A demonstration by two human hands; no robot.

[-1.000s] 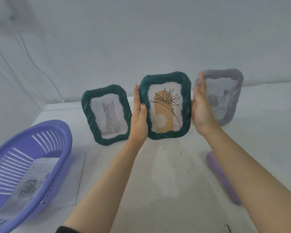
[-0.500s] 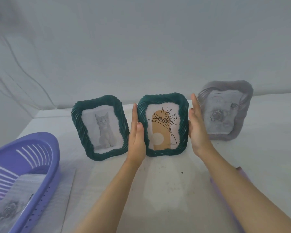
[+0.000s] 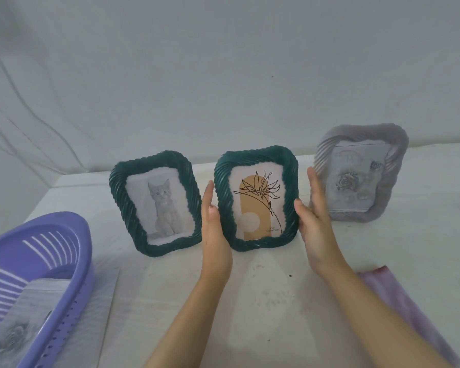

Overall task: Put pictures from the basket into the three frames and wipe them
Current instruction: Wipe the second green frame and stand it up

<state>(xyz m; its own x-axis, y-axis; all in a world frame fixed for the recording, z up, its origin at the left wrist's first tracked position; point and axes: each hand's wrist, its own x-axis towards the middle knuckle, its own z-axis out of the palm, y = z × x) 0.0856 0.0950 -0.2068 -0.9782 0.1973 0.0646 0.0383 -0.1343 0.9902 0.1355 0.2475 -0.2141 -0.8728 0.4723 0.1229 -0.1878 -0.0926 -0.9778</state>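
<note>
Nearest, well to the near-left of the flower-print frame [image 3: 255,158]: a purple basket [image 3: 72,235] w/ a spare rose pic [image 3: 14,338] left inside and a white sheet [image 3: 101,301] just beside it. Near-right of that frame, a pinkish-purple cloth [image 3: 398,309] lies flat on the table [image 3: 250,293], not yet picked up.

Next, the hands. L hand [image 3: 214,232] lies flat against the frame's left edge, fingers straight. R hand [image 3: 315,227] is at its right edge, fingers straight, thumb touching the rim. Neither curls round it. A sec ago both carried this frame in the air; now its base sits on the table and it stands upright.

Just left of it is the kitten frame [image 3: 157,205], near but apart. To its right & further off is the grey frame [image 3: 356,176], a rose print already in it. Behind all 3 is a plain wall [image 3: 250,75].

So all 3 frames look filled & lined up. Prob. loading is done and wiping w/ the cloth is what's left. Can't tell if any frame has been wiped.
</note>
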